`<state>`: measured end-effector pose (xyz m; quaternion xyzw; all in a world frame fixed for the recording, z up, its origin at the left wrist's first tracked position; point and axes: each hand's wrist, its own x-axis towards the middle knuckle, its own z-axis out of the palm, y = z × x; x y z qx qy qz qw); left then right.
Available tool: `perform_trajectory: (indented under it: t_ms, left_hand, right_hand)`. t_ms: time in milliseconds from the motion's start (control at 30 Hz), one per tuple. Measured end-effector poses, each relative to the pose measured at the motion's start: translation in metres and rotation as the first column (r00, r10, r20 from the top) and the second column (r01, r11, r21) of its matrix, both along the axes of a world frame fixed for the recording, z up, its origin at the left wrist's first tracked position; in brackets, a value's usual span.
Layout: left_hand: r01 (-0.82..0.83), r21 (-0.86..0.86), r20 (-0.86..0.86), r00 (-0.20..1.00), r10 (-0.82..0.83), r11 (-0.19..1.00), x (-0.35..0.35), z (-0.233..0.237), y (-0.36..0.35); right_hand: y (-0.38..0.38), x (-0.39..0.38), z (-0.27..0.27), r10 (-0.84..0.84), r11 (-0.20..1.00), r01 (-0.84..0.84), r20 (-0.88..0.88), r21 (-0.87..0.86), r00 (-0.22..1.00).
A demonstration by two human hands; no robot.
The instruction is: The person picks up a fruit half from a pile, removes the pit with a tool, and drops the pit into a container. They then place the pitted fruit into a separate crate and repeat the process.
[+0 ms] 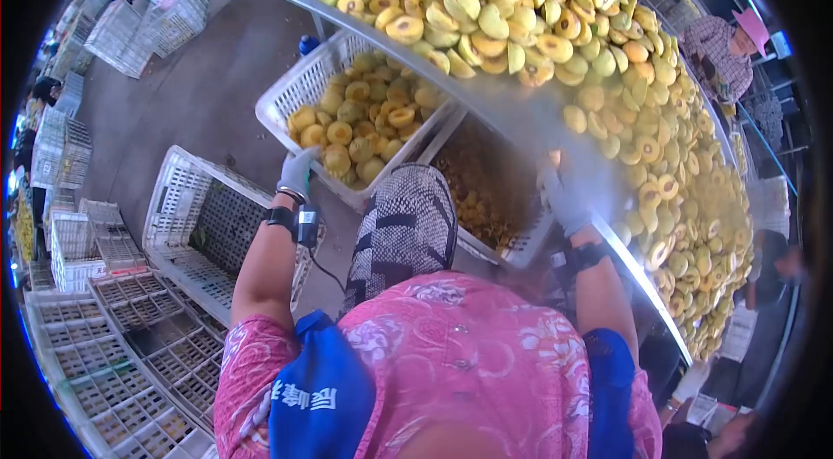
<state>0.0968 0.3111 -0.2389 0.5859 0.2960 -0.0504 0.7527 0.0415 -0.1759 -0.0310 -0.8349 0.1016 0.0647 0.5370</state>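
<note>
My left hand (pixel 299 173), in a pale glove, is closed on the near left rim of a white crate (pixel 279 112) holding halved yellow-green fruit (pixel 360 125). My right hand (pixel 573 190), also gloved, is at the near edge of the metal table (pixel 495 103), above the right side of a second crate (pixel 521 252) with brown pits and scraps (pixel 473 199) inside. A blurred haze covers its fingers, so what they hold is hidden. Piled on the table is a large heap of cut fruit (pixel 642 112).
An empty white crate (pixel 178 190) stands tilted at the left, beside stacked crates (pixel 95 355). More crates (pixel 121 38) are at the upper left. A person in a pink hat (pixel 720 51) is across the table; another person's gloved hand (pixel 691 379) shows at lower right.
</note>
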Motion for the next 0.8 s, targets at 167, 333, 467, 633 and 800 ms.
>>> perform_trajectory:
  t_ms: [167, 333, 467, 633, 800]
  left_hand:
    - [-0.04, 0.157, 0.106, 0.994, 0.024, 0.987, -0.024, -0.009, -0.02]
    - [0.097, 0.132, -0.028, 0.995, -0.094, 0.987, -0.012, -0.023, -0.006]
    - [0.287, 0.427, -0.147, 0.958, -0.247, 0.857, -0.026, -0.032, 0.006]
    - [0.743, 0.669, -0.668, 0.617, -0.417, 0.029, 0.0, 0.1, -0.001]
    - [0.252, 0.965, -0.153, 0.767, -0.623, 0.073, 0.018, 0.226, -0.109]
  right_hand:
    - [0.009, -0.002, -0.004, -0.014, 0.999, 0.016, 0.053, -0.032, 0.998]
    - [0.007, -0.001, 0.009, -0.042, 0.998, 0.043, -0.029, 0.045, 0.999]
    - [0.002, -0.002, -0.013, 0.004, 0.997, 0.004, 0.09, -0.082, 0.996]
    - [0.002, -0.004, -0.015, 0.115, 0.921, 0.001, 0.277, -0.389, 0.954]
    - [0.025, -0.028, -0.037, 0.038, 0.999, -0.04, 0.162, 0.006, 0.986]
